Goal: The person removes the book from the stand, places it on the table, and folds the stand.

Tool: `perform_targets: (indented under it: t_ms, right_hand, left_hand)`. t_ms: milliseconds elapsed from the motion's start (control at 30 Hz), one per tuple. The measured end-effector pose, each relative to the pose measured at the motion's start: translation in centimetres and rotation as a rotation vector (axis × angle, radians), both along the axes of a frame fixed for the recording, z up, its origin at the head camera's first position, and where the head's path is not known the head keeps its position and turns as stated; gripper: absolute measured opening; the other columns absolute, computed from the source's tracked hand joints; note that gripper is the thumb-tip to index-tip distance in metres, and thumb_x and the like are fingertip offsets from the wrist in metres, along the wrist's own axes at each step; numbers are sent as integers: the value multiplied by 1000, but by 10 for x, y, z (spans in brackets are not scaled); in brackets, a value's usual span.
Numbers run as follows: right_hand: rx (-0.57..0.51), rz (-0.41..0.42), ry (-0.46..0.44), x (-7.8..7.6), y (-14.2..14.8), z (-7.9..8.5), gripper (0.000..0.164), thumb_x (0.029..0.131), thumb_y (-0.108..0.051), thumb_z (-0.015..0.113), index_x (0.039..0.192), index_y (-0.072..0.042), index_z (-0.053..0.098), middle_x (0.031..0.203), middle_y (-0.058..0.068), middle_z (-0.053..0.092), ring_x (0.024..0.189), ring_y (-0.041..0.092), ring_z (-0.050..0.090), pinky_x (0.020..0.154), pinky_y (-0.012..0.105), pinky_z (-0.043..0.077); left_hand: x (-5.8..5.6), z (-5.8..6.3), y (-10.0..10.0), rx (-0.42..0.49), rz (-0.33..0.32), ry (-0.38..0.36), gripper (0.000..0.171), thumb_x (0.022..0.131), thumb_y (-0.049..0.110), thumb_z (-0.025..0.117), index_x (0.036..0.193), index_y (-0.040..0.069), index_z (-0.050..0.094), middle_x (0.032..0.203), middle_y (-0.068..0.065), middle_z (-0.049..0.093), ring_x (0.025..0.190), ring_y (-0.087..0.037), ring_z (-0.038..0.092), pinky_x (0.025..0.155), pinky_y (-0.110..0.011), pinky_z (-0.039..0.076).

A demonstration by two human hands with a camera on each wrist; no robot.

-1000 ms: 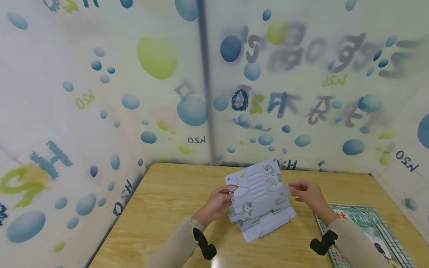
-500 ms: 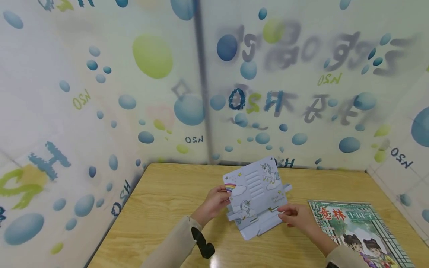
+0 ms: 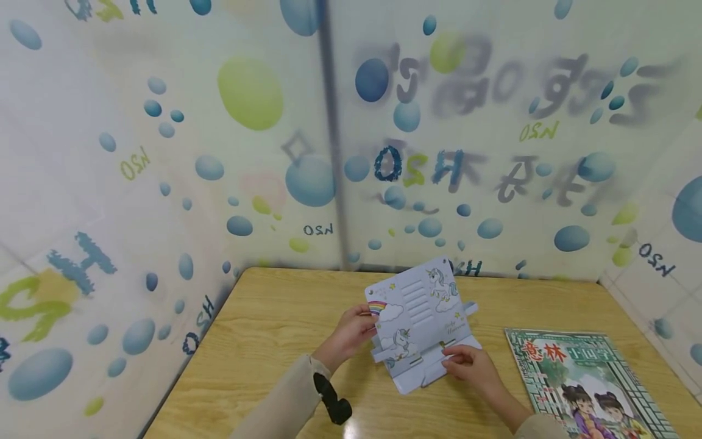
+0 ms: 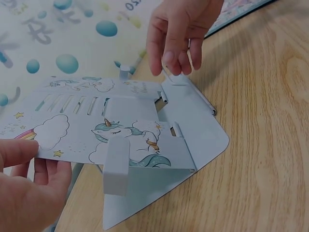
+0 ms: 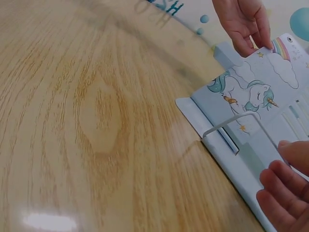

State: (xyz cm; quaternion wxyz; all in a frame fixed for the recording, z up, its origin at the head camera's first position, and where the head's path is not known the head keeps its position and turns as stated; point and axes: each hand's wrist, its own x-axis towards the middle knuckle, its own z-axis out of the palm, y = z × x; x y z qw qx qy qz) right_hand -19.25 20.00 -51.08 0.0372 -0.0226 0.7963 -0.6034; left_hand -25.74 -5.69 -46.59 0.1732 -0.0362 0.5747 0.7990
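Observation:
A white book stand [image 3: 419, 314] printed with unicorns, clouds and a rainbow leans back on the table, turned slightly. My left hand [image 3: 351, 332] grips its left edge by the rainbow, thumb in front and fingers behind. My right hand [image 3: 474, 369] is at the bottom ledge [image 4: 203, 125]. In the right wrist view, a bent wire page holder [image 5: 231, 118] runs toward the right fingertips [image 5: 280, 166]. A gap shows between thumb and fingers there; whether they touch the wire I cannot tell. A side arm [image 3: 470, 308] sticks out at the right edge, another [image 4: 117, 164] at the left.
A magazine [image 3: 587, 378] with a green patterned cover lies flat to the right of the stand. The wooden table [image 3: 285, 317] meets a wall [image 3: 263, 183] covered in printed bubbles and letters at its back edge.
My right hand has moved from the stand's right side arm down and left to the bottom ledge. The left hand still holds the left edge, and the magazine has come fully into view.

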Motion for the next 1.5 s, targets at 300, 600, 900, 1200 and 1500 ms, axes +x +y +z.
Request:
perform_targets:
  t_ms: [300, 600, 900, 1200, 1500]
  right_hand:
    - [-102, -125, -64, -2, -10, -5, 23, 79, 9, 64, 98, 20, 58, 78, 15, 64, 67, 17, 64, 65, 26, 53]
    - [-157, -140, -104, -6, -12, -3, 22, 78, 12, 62, 97, 21, 58, 78, 14, 64, 69, 20, 65, 66, 30, 54]
    - [-145, -60, -87, -9, -5, -3, 23, 77, 10, 64, 95, 22, 57, 81, 16, 66, 70, 18, 65, 66, 29, 54]
    - [-149, -16, -88, -12, 1, 2, 26, 79, 8, 63, 98, 24, 56, 83, 18, 66, 69, 16, 65, 66, 29, 54]
    - [-125, -40, -91, -15, 4, 3, 26, 78, 9, 63, 99, 23, 56, 86, 19, 66, 69, 13, 64, 66, 28, 54]
  left_hand:
    - [2, -1, 0, 5, 7, -9, 24, 90, -5, 49, 113, -9, 44, 97, -10, 53, 83, -15, 55, 78, -28, 47]
    - [4, 0, 0, -47, 12, -3, 30, 93, -3, 46, 121, -11, 41, 106, -13, 51, 91, -17, 53, 87, -32, 45]
    - [7, -1, -3, -68, 0, 3, 32, 91, -1, 51, 119, -11, 41, 103, -11, 50, 89, -17, 51, 85, -33, 46]
    - [15, 0, -4, -79, -26, 16, 36, 85, -3, 53, 118, -11, 40, 103, -12, 50, 87, -17, 53, 85, -35, 47]
    - [23, -5, -4, -9, -100, 48, 49, 80, -9, 51, 126, -10, 34, 100, -12, 50, 87, -18, 55, 84, -35, 48]
